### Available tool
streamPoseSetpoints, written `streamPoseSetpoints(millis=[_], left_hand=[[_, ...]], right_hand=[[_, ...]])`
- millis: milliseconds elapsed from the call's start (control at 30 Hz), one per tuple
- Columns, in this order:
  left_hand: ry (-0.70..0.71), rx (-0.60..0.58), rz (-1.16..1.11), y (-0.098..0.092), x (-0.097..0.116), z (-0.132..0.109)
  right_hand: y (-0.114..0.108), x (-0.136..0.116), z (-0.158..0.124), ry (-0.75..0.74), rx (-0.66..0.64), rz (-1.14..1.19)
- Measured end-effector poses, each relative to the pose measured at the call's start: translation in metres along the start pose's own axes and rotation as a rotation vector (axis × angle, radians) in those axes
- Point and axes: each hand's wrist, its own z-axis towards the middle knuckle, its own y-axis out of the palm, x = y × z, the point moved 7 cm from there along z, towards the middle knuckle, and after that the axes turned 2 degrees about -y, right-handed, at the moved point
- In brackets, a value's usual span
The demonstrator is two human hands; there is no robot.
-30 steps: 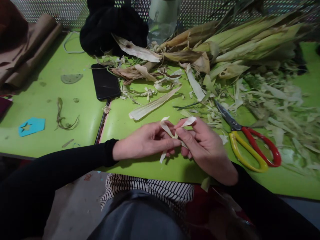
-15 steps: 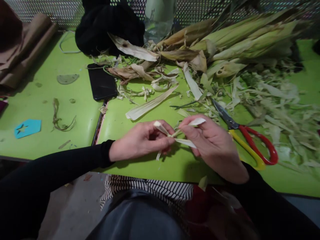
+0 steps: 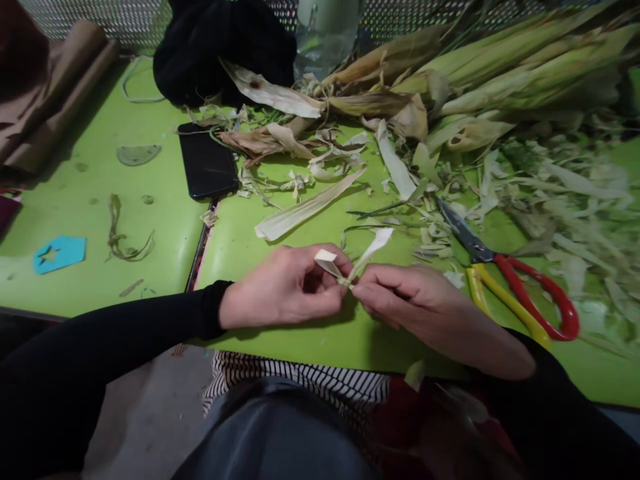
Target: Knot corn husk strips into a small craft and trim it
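The green surface [image 3: 165, 220] fills most of the view, and its near edge runs just under both wrists. A seam splits it, running from 12 to 6 o'clock just left of the left hand. Bare room lies at 9 o'clock of the hands and in a narrow band beneath them.

A pile of corn husks [image 3: 500, 73] crowds the 1 to 2 o'clock corner, cut off by the top and right borders. Below it, at 3 o'clock, loose trimmings [image 3: 560, 193] cover the surface (this side is blurred, so single pieces are hard to tell apart). A black fabric bundle [image 3: 225, 47] sits at 11 o'clock, its top out of frame. Brown rolls [image 3: 55, 87] lie at 10 o'clock, partly cut by the left border.

The left hand [image 3: 280, 287] and the right hand [image 3: 425, 307] meet near the centre, fingertips pressed together, each pinching one husk strip between thumb and fingers.

The scissors [image 3: 515, 287] lie just beside the right hand at 3 o'clock, blades shut and pointing to 11 o'clock. A dark phone [image 3: 207, 160] lies flat at 11 o'clock of the hands, near the seam. A long husk leaf [image 3: 305, 210] lies at 12 o'clock, apart from the hands. A blue cutout [image 3: 59, 253] sits well apart at 9 o'clock.

The husk strip [image 3: 373, 243] is held above the surface. Its two ends stick up from the pinch, and its middle is hidden by the fingers.
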Motion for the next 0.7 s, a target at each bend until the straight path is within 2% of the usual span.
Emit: streamPoseSetpoints(millis=[133,300,433,500,600,700], left_hand=[[0.115,0.016,0.161,0.001,0.01,-0.005],[0.205,0.012,0.214,0.003,0.018,-0.011],[0.164,0.004,0.161,-0.001,0.014,-0.006],[0.065,-0.038,0.026,-0.002,0.003,0.0],[-0.067,-0.142,-0.31,0.001,-0.01,0.006],[-0.092,-0.158,-0.491,-0.001,-0.014,0.008]], right_hand=[[0.001,-0.011,-0.003,-0.104,-0.036,0.019],[0.004,-0.018,-0.007,-0.207,-0.111,0.01],[0.004,-0.015,-0.006,-0.229,-0.107,-0.021],[0.003,-0.006,-0.004,-0.143,-0.052,-0.01],[-0.004,0.011,-0.001,0.055,0.116,0.113],[-0.013,0.019,-0.002,0.125,0.304,0.212]])
